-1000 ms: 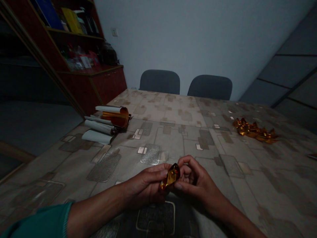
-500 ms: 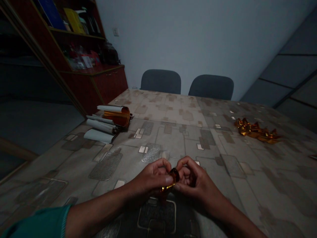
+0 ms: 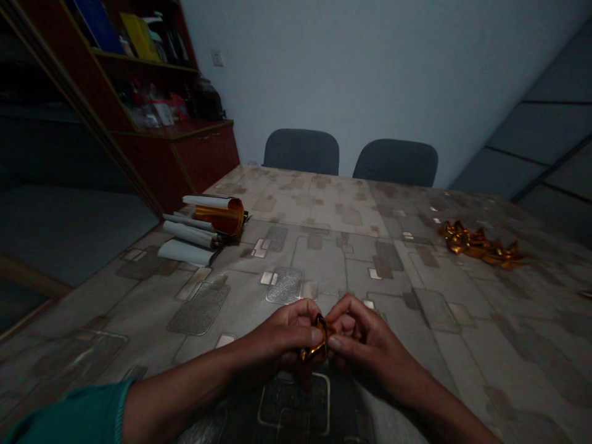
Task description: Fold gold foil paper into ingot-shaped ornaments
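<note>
Both my hands meet low in the middle of the view, just above the table edge. My left hand [image 3: 282, 336] and my right hand [image 3: 365, 336] pinch a crumpled piece of gold foil [image 3: 319, 342] between their fingers and thumbs. Most of the foil is hidden by my fingers. Farther right on the patterned tabletop [image 3: 351, 259] lies a heap of crinkled gold foil pieces [image 3: 478, 246]. Well beyond my left hand stands a roll of amber-gold foil [image 3: 218, 216], beside several white paper rolls [image 3: 187, 237].
Two dark chair backs [image 3: 346, 154] stand beyond the far table edge. A dark red shelf cabinet [image 3: 203, 157] holding books and small items stands at the far left. A small gold scrap [image 3: 586, 294] lies at the right edge.
My hands have drawn closer together around the gold foil, which now shows less between my fingers and looks more tightly pinched. The items on the table have not moved.
</note>
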Motion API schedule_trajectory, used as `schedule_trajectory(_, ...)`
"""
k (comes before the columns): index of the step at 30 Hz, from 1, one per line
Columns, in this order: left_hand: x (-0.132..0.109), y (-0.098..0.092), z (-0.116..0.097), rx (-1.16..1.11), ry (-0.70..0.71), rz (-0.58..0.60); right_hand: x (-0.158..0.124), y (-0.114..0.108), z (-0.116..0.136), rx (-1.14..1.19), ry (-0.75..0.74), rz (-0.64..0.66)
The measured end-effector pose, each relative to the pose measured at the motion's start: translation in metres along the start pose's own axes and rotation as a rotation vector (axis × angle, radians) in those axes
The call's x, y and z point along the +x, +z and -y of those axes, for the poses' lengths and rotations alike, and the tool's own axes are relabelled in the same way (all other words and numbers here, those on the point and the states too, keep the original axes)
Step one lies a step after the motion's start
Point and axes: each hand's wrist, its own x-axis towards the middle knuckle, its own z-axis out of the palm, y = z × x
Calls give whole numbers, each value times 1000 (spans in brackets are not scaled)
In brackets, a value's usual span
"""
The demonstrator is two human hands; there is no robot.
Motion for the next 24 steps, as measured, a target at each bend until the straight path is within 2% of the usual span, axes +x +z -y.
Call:
schedule_trajectory(8,-2,-3,-1,-16,-32,39,1,2,-4,-62,5,-82)
schedule_trajectory(12,-3,-1,-4,-30,-49,91,1,0,-2,-196,6,-76)
schedule_trajectory(16,-2,-3,-4,-53,-67,67,0,0,0,-279,-5,-66)
schedule_trajectory(24,0,-7,-3,-73,-98,83,-2,2,-2,-253,16,-65)
